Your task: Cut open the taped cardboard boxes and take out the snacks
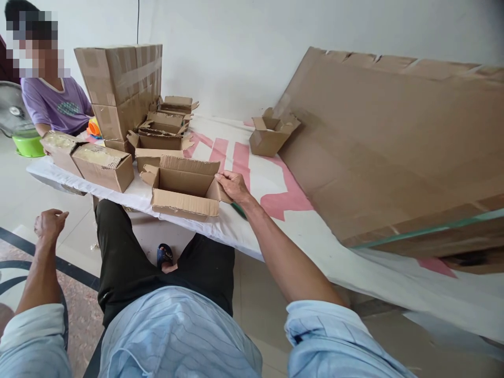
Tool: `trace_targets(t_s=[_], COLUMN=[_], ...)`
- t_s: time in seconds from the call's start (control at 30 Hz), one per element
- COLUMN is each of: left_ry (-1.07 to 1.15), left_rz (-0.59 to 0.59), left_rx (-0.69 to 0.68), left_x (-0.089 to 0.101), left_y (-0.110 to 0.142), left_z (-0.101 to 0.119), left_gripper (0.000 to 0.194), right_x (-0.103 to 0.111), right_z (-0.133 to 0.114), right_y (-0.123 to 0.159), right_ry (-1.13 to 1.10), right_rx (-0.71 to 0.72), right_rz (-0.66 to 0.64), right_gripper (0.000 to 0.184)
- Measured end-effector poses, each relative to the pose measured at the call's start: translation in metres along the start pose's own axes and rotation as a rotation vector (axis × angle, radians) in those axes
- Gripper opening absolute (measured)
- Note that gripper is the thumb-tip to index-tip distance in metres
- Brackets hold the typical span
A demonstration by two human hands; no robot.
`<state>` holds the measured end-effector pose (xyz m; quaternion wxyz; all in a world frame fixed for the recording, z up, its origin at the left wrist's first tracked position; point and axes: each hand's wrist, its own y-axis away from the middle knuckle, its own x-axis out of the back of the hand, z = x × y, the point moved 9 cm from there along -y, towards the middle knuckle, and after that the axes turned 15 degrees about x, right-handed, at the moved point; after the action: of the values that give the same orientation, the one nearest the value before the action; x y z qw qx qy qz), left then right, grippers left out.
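Pinched at three o'clock by the right hand (231, 186), an open brown cardboard box (185, 203) could be tugged off the pink-and-white-clothed table (291, 241); left hand (50, 224) curled closed.

This looks like a room in a home used as a small packing workshop. Glossy floor tiles (255, 325), a plain white wall (220, 58), an electric fan (16, 111) and a dark blue slipper (164, 255) suggest the home; taped cartons (118, 79) stacked beside open cardboard boxes (185, 203) on a cloth-covered counter (342, 262) suggest the workshop.
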<state>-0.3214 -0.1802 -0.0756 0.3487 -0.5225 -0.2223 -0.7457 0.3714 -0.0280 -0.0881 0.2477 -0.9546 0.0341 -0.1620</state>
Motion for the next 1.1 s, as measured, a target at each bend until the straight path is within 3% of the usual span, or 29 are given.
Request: trace_targets(t_s=[0.03,0.17,0.37,0.67,0.87,1.1], left_ry=[0.045,0.172,0.287,0.111,0.204,0.525], left_rz=[0.011,0.020,-0.062,0.063,0.035,-0.200], left_rx=[0.056,0.138,0.234,0.211,-0.106,-0.517], left_x=[0.003,0.010,0.004,0.010,0.004,0.000], left_y=[0.003,0.013,0.017,0.023,0.055,0.129], left_z=[-0.004,-0.011,-0.020,-0.004,0.060,0.184], left_gripper=[0.010,0.026,0.007,0.006,0.011,0.022], right_x=[0.000,0.000,0.000,-0.004,-0.007,-0.011], right_z=[-0.001,-0.004,-0.006,-0.011,-0.018,-0.022], right_y=[0.000,0.001,0.001,0.001,-0.002,-0.001], right_ry=[0.005,0.019,0.024,0.035,0.056,0.007], right_rx=[0.000,0.000,-0.010,-0.025,-0.023,-0.007], right_rz=[0.001,-0.016,-0.027,-0.022,-0.027,-0.043], right_gripper=[0.041,0.040,0.041,0.045,0.052,0.051])
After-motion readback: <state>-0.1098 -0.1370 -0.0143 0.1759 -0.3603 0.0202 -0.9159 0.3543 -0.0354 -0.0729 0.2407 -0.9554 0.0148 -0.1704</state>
